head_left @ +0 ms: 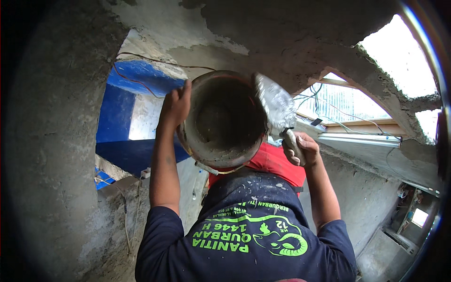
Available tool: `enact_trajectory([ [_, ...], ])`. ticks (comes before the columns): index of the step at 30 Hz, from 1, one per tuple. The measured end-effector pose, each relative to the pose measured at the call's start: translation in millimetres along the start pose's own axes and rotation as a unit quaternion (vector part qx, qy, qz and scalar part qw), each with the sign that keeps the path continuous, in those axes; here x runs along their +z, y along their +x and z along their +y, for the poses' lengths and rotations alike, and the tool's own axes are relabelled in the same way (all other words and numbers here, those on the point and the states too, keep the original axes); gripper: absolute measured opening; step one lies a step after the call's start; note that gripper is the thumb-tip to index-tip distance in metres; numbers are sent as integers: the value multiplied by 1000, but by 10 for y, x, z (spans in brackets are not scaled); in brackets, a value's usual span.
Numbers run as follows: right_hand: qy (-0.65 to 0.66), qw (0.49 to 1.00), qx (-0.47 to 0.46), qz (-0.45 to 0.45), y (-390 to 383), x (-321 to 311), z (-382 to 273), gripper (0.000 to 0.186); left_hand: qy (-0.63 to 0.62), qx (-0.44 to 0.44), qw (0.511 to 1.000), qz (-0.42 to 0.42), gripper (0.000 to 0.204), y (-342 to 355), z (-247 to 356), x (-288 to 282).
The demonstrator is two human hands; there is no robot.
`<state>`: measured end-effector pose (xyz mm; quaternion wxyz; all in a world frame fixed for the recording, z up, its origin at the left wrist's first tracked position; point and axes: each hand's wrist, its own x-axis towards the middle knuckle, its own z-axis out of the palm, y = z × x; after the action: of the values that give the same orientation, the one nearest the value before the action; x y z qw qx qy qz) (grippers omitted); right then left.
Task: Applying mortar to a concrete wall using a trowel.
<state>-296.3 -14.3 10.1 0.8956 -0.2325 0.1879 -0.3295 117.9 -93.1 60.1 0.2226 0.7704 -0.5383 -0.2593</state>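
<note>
A round bucket [224,120], its inside coated with grey residue, is tipped with its mouth facing me. My left hand [177,107] grips its left rim, the thumb side upward along the edge. The bucket's wire handle with a pale grip [206,168] hangs below the rim. In my right hand [307,149] is the handle of a trowel, fingers closed round it. The trowel's metal blade [276,102] is slightly blurred, points upward and lies against or just in front of the bucket's right rim; I cannot tell whether they touch.
A rough grey plastered wall [61,141] rises at the left, with a blue-painted recess [115,110] beside it. Loose cables [126,216] hang there. Bright openings [399,56] and a tube lamp [359,139] lie at the right. A concrete ledge [380,254] stands at lower right.
</note>
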Motion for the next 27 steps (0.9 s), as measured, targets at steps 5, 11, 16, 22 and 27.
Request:
enact_trajectory([
  [5, 34, 995, -87, 40, 332, 246, -23, 66, -33, -32, 999, -12, 77, -99, -381, -114],
  [11, -43, 987, -116, 104, 738, 148, -60, 58, -60, -112, 989, 69, 86, -244, -596, -112],
  [16, -402, 853, -256, 210, 1065, -56, 8, 42, -74, -130, 987, 66, 87, -253, -813, -150],
  [22, -733, 507, -388, 238, 1494, -436, -29, 38, -112, -122, 984, 63, 86, -250, -809, -144],
  [27, -747, 494, -319, 311, 1638, -1005, 132, 34, -102, -129, 986, 36, 87, -237, -799, -125],
])
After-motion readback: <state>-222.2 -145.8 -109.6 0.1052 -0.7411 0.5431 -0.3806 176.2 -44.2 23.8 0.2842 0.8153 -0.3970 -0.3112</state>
